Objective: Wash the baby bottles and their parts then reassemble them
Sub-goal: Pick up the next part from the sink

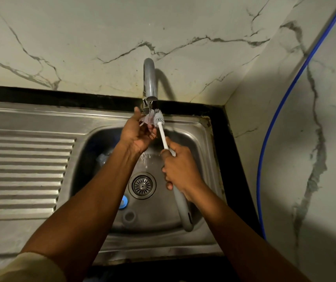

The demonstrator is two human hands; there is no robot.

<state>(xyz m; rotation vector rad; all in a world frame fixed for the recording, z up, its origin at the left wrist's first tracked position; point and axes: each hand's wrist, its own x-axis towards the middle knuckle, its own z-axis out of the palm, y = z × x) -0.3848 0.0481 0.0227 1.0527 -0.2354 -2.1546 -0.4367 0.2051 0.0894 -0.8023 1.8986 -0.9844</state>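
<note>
Head view: bottle part [147, 119] in left hand [137, 136], brush [161, 132] in right hand [180, 169]

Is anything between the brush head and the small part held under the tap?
Nothing visible. The brush head sits right beside the small part in the left hand, under the tap; the right hand grips the brush.
</note>
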